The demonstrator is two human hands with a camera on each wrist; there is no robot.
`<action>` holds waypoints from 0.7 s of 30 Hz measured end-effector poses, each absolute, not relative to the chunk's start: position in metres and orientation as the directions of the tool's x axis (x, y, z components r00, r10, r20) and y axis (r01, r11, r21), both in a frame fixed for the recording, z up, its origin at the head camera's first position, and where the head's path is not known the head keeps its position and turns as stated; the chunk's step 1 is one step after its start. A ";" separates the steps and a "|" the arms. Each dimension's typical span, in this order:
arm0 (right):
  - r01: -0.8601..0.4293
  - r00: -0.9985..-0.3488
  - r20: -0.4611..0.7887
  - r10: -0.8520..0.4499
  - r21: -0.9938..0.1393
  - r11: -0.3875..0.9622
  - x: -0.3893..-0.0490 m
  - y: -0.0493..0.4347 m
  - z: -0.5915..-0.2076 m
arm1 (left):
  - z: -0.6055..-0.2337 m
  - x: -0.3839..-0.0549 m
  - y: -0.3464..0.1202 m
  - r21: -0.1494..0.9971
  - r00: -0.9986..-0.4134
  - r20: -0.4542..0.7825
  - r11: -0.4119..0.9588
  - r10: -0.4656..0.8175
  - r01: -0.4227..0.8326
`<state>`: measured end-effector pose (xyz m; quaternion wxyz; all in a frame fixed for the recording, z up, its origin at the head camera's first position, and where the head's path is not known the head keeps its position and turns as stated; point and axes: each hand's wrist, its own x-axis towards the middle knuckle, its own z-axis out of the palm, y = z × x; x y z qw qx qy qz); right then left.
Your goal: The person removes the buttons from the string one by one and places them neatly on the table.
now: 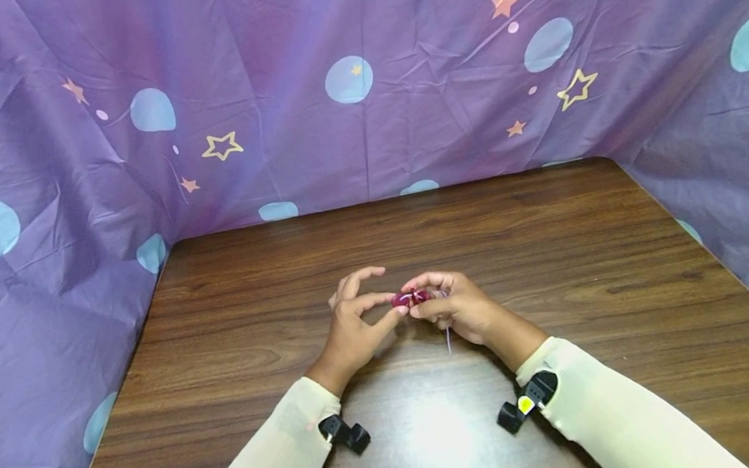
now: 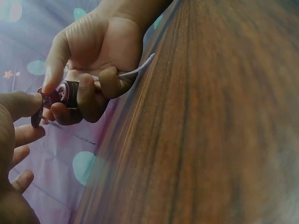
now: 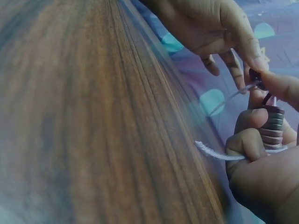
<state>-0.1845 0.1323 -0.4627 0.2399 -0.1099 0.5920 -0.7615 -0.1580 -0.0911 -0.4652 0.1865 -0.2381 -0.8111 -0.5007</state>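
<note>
Over the middle of the table, my left hand (image 1: 351, 334) pinches a dark red, glossy button-like disc (image 1: 402, 301) between thumb and index finger, its other fingers spread. My right hand (image 1: 470, 312) meets it there, with thumb and index finger at the same red piece. In the right wrist view the curled right fingers hold a stack of round, ridged discs (image 3: 272, 128). Holes show in the end disc (image 2: 62, 92) in the left wrist view. A pale lilac cord (image 3: 216, 152) passes through the right fist, one end sticking out below; a thinner-looking length (image 2: 74, 135) trails from the red disc.
Both hands are raised above a brown wood-grain table (image 1: 241, 394) with rounded far corners. A purple curtain (image 1: 445, 124) printed with stars and planets hangs behind it and along both sides. Black wrist cameras (image 1: 347, 433) are strapped over the pale sleeves.
</note>
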 end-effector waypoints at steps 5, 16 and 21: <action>0.266 -0.838 -0.105 -0.535 -0.935 -0.233 -0.186 0.134 -0.466 | -0.465 -0.158 -0.091 0.722 -0.816 0.545 0.388 0.194 0.574; 0.262 -0.847 -0.100 -0.522 -0.933 -0.246 -0.185 0.134 -0.464 | -0.465 -0.158 -0.091 0.734 -0.826 0.528 0.384 0.197 0.561; 0.247 -0.859 -0.098 -0.502 -0.939 -0.239 -0.184 0.134 -0.462 | -0.465 -0.159 -0.091 0.741 -0.829 0.521 0.374 0.203 0.558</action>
